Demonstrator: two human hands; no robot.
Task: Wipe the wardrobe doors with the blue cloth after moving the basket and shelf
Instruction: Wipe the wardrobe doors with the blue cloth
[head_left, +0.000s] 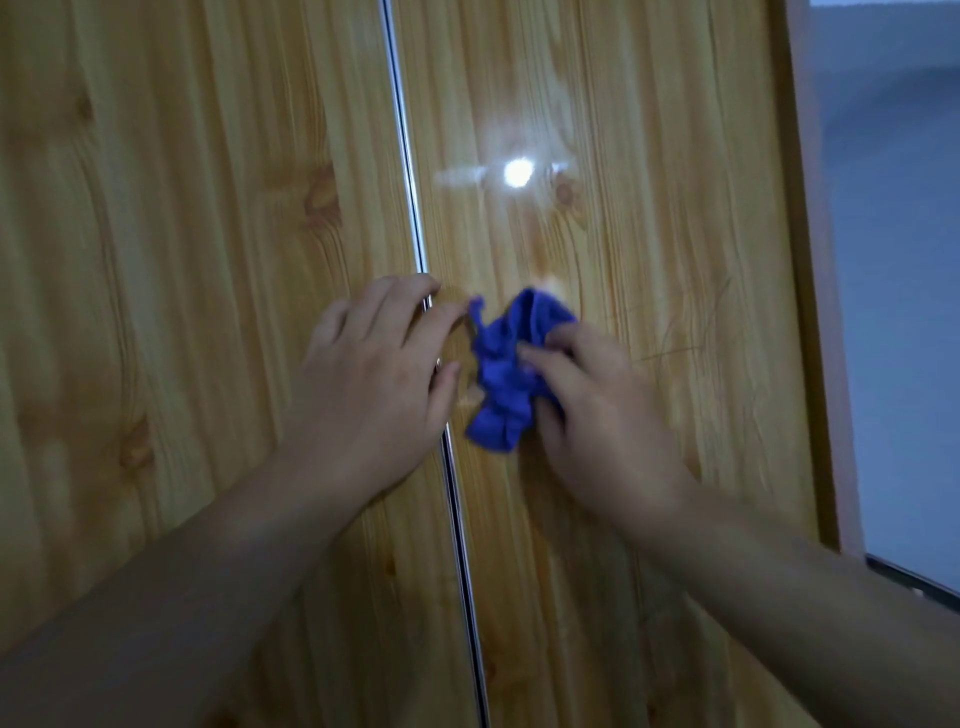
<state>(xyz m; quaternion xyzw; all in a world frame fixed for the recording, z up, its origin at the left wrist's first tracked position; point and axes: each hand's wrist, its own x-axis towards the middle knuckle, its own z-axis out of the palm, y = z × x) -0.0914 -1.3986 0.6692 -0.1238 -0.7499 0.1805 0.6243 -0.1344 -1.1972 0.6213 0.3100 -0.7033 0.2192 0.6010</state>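
Note:
Two glossy wood-grain wardrobe doors fill the view, the left door (182, 312) and the right door (649, 234), split by a metal strip (410, 197). A crumpled blue cloth (506, 369) is pressed against the right door just right of the strip. My right hand (602, 415) grips the cloth from its right side. My left hand (379, 374) lies over the strip at the same height, fingers spread, fingertips close to the cloth's upper left corner. Whether they pinch that corner is blurred.
A lamp glare (518, 171) reflects on the right door above the cloth. The wardrobe's right edge (810, 312) borders a grey wall (898, 312). A dark edge (909, 577) shows at the lower right.

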